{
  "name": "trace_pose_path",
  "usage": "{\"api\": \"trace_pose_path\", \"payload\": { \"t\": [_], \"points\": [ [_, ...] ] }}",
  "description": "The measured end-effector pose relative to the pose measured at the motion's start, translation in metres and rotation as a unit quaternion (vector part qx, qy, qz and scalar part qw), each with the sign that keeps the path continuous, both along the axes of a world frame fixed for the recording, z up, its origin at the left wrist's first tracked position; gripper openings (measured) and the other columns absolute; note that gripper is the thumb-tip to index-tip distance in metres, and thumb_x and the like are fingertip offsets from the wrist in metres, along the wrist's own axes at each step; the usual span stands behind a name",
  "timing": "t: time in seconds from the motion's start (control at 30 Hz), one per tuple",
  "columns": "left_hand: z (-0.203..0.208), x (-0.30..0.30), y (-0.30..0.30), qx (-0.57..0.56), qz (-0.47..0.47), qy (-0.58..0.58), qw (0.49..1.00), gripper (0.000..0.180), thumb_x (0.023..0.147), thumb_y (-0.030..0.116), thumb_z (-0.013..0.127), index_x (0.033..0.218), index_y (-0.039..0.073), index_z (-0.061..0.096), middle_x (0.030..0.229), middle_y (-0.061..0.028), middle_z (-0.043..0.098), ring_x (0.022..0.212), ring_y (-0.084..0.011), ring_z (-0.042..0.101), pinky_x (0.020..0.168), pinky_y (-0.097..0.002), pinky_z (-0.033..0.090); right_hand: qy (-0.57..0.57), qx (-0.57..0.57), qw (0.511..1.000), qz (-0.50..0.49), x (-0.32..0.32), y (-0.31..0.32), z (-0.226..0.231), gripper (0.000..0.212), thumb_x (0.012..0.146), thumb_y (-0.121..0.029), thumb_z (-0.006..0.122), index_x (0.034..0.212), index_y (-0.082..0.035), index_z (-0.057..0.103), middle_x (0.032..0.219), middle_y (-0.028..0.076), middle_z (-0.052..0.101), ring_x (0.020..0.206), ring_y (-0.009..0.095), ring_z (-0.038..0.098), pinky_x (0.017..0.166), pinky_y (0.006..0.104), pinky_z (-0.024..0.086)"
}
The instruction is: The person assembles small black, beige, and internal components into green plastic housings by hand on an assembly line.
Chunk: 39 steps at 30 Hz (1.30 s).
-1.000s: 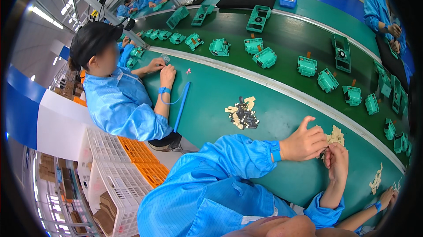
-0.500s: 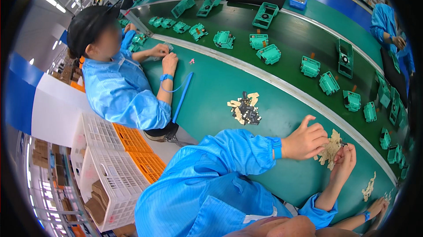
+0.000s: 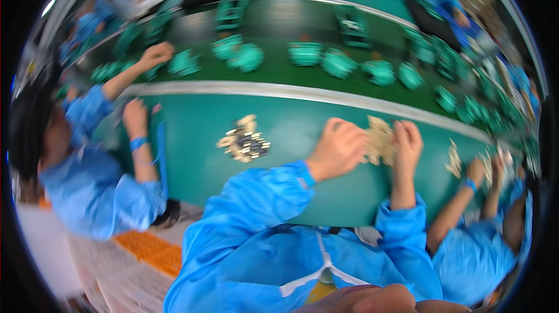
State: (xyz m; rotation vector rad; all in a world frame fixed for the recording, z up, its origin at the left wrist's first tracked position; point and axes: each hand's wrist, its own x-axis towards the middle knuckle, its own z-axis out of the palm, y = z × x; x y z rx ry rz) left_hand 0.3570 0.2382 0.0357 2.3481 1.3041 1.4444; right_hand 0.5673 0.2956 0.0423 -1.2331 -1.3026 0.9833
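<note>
A heap of small cream-coloured pieces (image 3: 379,138) lies on the green tabletop between my two hands. My left hand (image 3: 339,149) is at the heap's left edge, its blurred fingers loosely bent and apart, with nothing visible in them. On the other side, my right hand (image 3: 407,147) has its thumb and fingers pinched together beside the heap. A small dark spot shows at those fingertips, too blurred to name. Further left lies a mixed pile of black and cream small parts (image 3: 244,139), touched by neither hand.
Beyond a pale metal rail (image 3: 303,93), a dark green belt carries several green plastic housings (image 3: 339,63). A co-worker (image 3: 99,162) sits at left, near a blue strip (image 3: 162,159). Another co-worker's hands (image 3: 486,167) work at right, by a smaller cream pile (image 3: 453,159).
My view has swung to the right and blurred, so the table and piles appear further left. The left co-worker's one arm now reaches over the belt. My hands stay at the cream heap.
</note>
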Motion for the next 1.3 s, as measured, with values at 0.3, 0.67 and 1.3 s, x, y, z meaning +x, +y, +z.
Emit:
{"api": "trace_pose_path", "payload": {
  "t": [0.3,0.67,1.3],
  "points": [
    [0.008,0.03,-0.024,-0.017,-0.142,0.013,0.99,0.022,0.08,0.007,0.073,0.101,0.006,0.068,0.102,-0.0075,0.067,0.095,-0.0276,0.062,0.085,-0.0414,0.047,-0.043,-0.008,0.999,0.021,0.025,0.028,0.02,0.023,0.093,-0.015,0.073,0.11,0.0,0.065,0.088,0.0,0.064,0.08,0.009,0.057,0.071,0.0239,0.047],
    [0.005,0.048,-0.043,-0.062,-0.236,0.036,0.969,0.021,0.081,0.006,0.071,0.102,0.005,0.069,0.101,-0.0075,0.065,0.095,-0.0264,0.061,0.086,-0.0387,0.049,-0.532,0.025,0.738,-0.415,0.223,0.199,0.007,0.085,0.074,-0.015,0.08,0.146,0.0,0.037,0.135,0.024,0.053,0.125,0.042,0.05,0.104,0.0497,0.044],
    [0.022,0.039,-0.043,-0.038,-0.192,-0.018,0.98,0.027,0.08,0.005,0.071,0.107,0.005,0.069,0.105,-0.0078,0.065,0.097,-0.027,0.06,0.088,-0.0407,0.049,-0.124,0.123,0.981,0.079,0.041,0.07,0.055,0.087,0.082,0.001,0.078,0.152,0.001,0.027,0.113,0.012,0.066,0.103,0.022,0.066,0.094,0.0346,0.053]
  ]
}}
